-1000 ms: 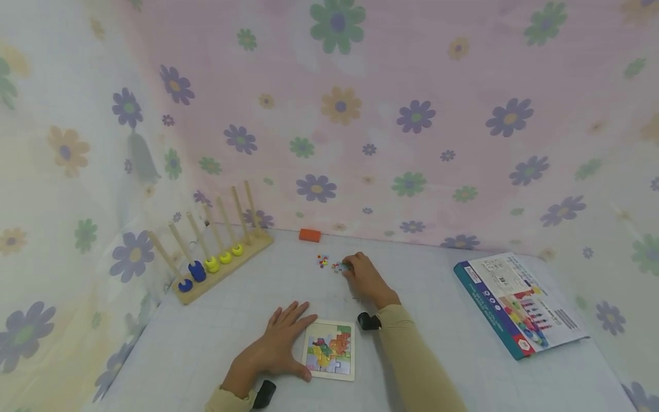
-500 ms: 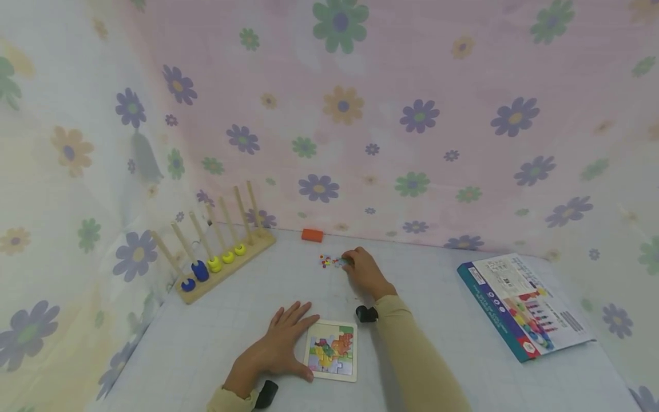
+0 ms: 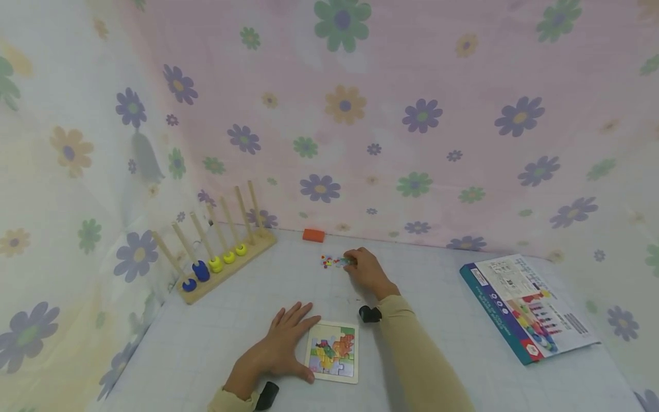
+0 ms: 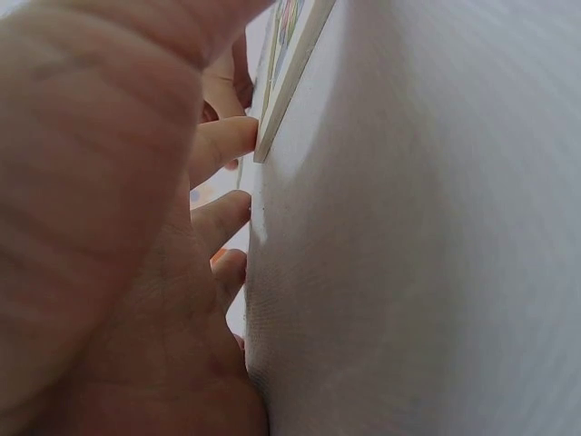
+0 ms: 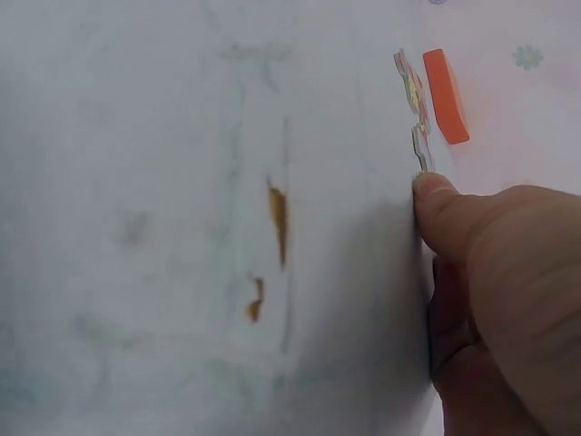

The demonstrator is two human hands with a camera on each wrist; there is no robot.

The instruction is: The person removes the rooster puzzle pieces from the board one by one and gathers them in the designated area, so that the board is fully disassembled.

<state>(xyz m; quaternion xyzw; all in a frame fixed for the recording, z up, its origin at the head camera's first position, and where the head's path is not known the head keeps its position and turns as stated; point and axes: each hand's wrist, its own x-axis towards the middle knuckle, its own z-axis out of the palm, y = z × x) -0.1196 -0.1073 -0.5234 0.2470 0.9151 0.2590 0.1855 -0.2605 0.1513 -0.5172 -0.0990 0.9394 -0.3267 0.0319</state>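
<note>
My left hand (image 3: 288, 346) lies spread over the left side of a small picture puzzle tray (image 3: 327, 331). Its thumb and index finger touch the tray's frame, and the other fingers rest on the table. Farther forward, my right hand (image 3: 368, 272) has its fingers and thumb brought together on a puzzle piece (image 3: 349, 261), which they mostly cover. Just left of it lie more colourful puzzle pieces (image 3: 326, 261), also seen edge-on as thin pieces (image 5: 411, 82) in the right wrist view. Interlocked pieces fill most of the tray; its upper left shows bare board.
A wooden peg abacus (image 3: 226, 269) with blue and yellow beads stands at the left. Behind the loose pieces is an orange block (image 3: 313, 235). A flat printed box (image 3: 530, 309) lies at the right. Flowered cloth (image 3: 381, 171) encloses the white table.
My right hand shifts very slightly among the loose pieces. The left hand keeps its place at the tray. The whole view drifts a little.
</note>
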